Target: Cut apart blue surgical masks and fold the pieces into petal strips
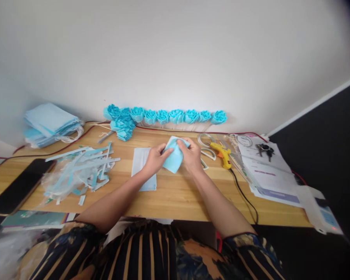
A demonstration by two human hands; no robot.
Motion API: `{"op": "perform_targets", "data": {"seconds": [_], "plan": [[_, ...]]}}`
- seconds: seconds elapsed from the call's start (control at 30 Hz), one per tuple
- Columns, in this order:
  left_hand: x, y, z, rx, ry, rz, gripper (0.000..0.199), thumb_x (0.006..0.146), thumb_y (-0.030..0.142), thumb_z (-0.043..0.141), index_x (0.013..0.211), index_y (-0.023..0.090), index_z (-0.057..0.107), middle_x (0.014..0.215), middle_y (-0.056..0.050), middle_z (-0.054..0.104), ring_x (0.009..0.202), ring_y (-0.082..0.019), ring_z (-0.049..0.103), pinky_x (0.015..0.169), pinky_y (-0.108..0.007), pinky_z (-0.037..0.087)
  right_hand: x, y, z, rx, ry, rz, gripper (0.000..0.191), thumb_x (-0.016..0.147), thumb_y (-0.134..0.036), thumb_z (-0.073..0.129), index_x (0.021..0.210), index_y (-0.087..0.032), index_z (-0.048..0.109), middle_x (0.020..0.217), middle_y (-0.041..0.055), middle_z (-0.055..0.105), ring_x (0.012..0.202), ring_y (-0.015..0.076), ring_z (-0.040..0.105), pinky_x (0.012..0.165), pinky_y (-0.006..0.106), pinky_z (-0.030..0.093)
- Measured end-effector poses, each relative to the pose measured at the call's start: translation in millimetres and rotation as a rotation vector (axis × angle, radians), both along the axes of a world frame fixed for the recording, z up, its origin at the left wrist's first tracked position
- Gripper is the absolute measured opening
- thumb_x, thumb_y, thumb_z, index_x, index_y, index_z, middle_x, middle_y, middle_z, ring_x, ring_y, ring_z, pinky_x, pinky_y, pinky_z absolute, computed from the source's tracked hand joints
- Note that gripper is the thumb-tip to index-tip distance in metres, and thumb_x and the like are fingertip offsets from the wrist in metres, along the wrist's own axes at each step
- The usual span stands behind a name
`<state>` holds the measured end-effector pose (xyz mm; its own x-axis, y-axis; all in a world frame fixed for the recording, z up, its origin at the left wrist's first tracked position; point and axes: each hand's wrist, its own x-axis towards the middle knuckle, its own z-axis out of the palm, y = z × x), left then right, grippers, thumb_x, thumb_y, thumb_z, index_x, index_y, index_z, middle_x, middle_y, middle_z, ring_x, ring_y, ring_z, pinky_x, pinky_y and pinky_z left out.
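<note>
A light blue sheet [175,158], folded at its top, is held above the middle of the wooden table. My left hand [156,158] pinches its left edge with the thumb on top. My right hand [191,153] grips its upper right side, thumb pressed on the fold. Flat pale blue sheets [139,160] lie on the table below and left of my left hand, partly covered by my forearm. Right of my right hand rests a yellow glue gun [224,153] beside white wire coils [207,153].
Blue flowers [176,116] line the wall. Stacked blue masks [51,118] sit back left, with cut scraps [84,171] and a dark phone [20,186] nearer. Papers [268,171], keys [265,149] and a white device [319,210] are at right. The glue gun's black cord runs to the front edge.
</note>
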<state>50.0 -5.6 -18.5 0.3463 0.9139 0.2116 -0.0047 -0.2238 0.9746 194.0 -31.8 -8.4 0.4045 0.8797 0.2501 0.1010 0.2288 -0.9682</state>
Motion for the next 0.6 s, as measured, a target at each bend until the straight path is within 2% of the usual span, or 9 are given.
{"op": "perform_targets", "data": {"seconds": [0.1,0.2,0.33,0.4,0.5,0.6], "plan": [[-2,1,5.1,-0.098,-0.052,-0.037,0.039,0.072,0.052,0.070,0.067,0.015,0.057,0.061,0.003,0.049,0.058,-0.009,0.043,0.052,-0.021,0.033,5,3,3.2,0.041,0.072,-0.096,0.032,0.074,-0.049,0.072,0.076,-0.018,0.065,0.062,-0.0042,0.052,0.059,0.0103,0.041,0.053,0.023,0.035],[-6,6,11.6,-0.181,-0.148,0.039,0.040,0.068,0.052,0.074,0.075,0.014,0.063,0.066,0.002,0.056,0.058,-0.009,0.048,0.049,-0.020,0.035,6,5,5.3,0.064,0.132,-0.090,0.032,0.073,-0.049,0.072,0.078,-0.018,0.065,0.064,-0.0038,0.054,0.060,0.0108,0.043,0.055,0.023,0.037],[-14,16,16.1,-0.215,-0.279,0.165,0.036,0.065,0.045,0.077,0.074,0.015,0.062,0.061,0.005,0.053,0.043,-0.003,0.036,0.040,-0.019,0.026,5,7,2.0,0.093,0.141,-0.034,0.031,0.075,-0.048,0.070,0.084,-0.019,0.065,0.071,-0.0025,0.059,0.066,0.0125,0.049,0.062,0.025,0.041],[-17,20,16.2,-0.207,-0.317,0.185,0.033,0.066,0.043,0.076,0.075,0.015,0.060,0.061,0.006,0.052,0.038,-0.002,0.033,0.036,-0.019,0.024,4,8,-1.2,0.090,0.128,-0.011,0.030,0.075,-0.048,0.070,0.084,-0.020,0.065,0.071,-0.0027,0.058,0.067,0.0128,0.049,0.064,0.025,0.041],[-21,25,15.8,-0.132,-0.296,0.196,0.030,0.072,0.042,0.072,0.078,0.017,0.057,0.064,0.005,0.054,0.036,-0.004,0.038,0.035,-0.020,0.026,4,9,-4.9,0.052,0.134,0.060,0.028,0.076,-0.047,0.069,0.085,-0.020,0.065,0.075,-0.0017,0.062,0.071,0.0141,0.054,0.068,0.026,0.044],[-23,26,15.7,-0.032,-0.218,0.231,0.026,0.078,0.041,0.068,0.081,0.018,0.057,0.065,0.005,0.056,0.038,-0.005,0.043,0.035,-0.020,0.031,4,8,-5.7,0.019,0.150,0.147,0.030,0.077,-0.046,0.070,0.093,-0.021,0.066,0.091,0.0013,0.070,0.087,0.0179,0.062,0.080,0.028,0.048]]}}
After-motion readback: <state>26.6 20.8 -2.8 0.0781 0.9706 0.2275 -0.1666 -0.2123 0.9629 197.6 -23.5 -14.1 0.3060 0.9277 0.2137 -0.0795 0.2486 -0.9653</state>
